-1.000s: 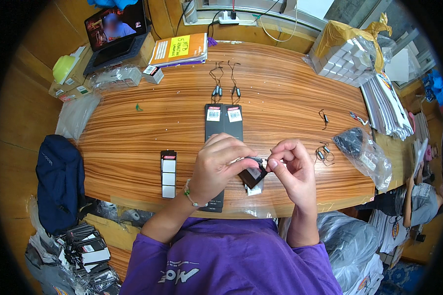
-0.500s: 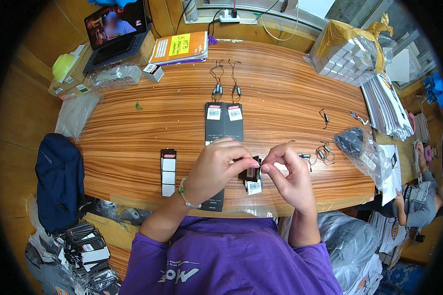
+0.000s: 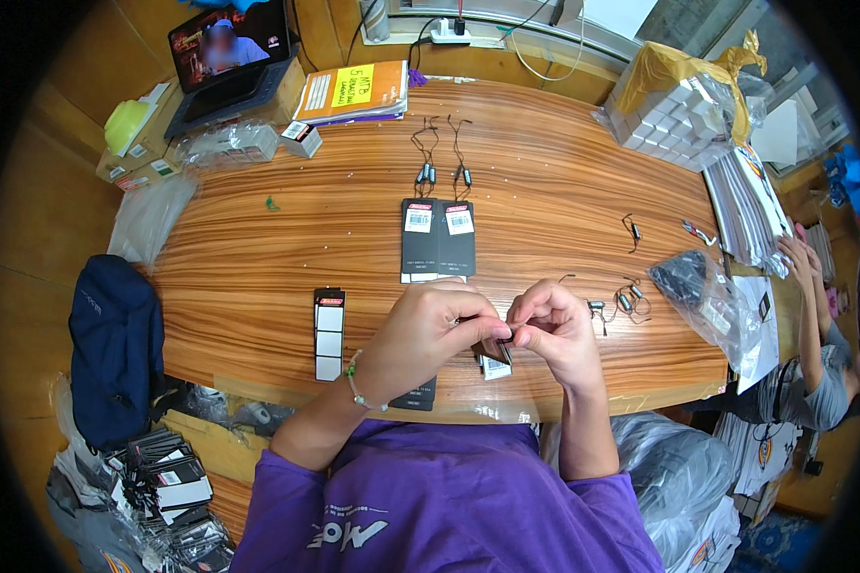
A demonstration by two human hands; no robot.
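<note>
My left hand [image 3: 428,334] and my right hand [image 3: 552,329] meet fingertip to fingertip over the near edge of the wooden table [image 3: 287,239]. Between them they pinch a small dark part at the top of a black packaging card with a white label [image 3: 494,360], which hangs down below the fingers. Another black card [image 3: 413,393] lies flat under my left wrist. Two black cards with white labels [image 3: 438,239] lie side by side just beyond my hands. Small wired parts [image 3: 621,301] lie to the right of my right hand.
A black and white label strip [image 3: 329,333] lies left of my hands. More wired parts [image 3: 441,158] sit further back. A clear bag [image 3: 707,296], stacked white boxes [image 3: 674,115], a laptop [image 3: 227,57] and a yellow book [image 3: 355,92] ring the table. Another person [image 3: 812,325] sits at right.
The card in my hands has dropped from sitting between the fingers to hanging below them. Both hands have closed in tighter, fingertips touching.
</note>
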